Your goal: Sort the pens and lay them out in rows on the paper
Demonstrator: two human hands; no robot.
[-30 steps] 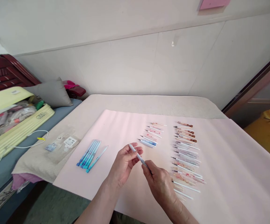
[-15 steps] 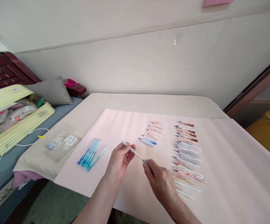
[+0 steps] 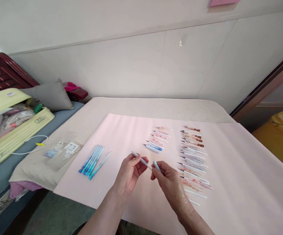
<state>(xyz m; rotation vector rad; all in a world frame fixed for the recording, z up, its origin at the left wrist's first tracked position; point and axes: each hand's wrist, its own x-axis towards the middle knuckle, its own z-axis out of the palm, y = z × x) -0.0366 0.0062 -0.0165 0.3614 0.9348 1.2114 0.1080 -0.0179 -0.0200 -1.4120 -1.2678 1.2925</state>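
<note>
My left hand (image 3: 133, 171) pinches the pale blue front part of a pen (image 3: 143, 161) between thumb and fingers. A thin white refill sticks out of it towards my right hand (image 3: 167, 178). That hand is closed round a short pale blue pen barrel (image 3: 156, 165), its end pointing up and left. Refill and barrel end are side by side, not in line; whether my right fingertips touch the refill, I cannot tell. Just beyond my hands lies a blue-and-white pen (image 3: 153, 148), at the near end of a column of pink-patterned pens (image 3: 159, 135).
A longer column of pens (image 3: 192, 160) lies right of my hands on the pink sheet (image 3: 229, 182). Several blue pens (image 3: 92, 160) lie at left. Beyond them are clear plastic packaging (image 3: 65, 148) and a pale yellow box (image 3: 19, 125) of bagged items.
The refill has come out of the barrel in my right hand. The barrel has tilted upward, and both hands have drawn closer together. The view has shifted slightly.
</note>
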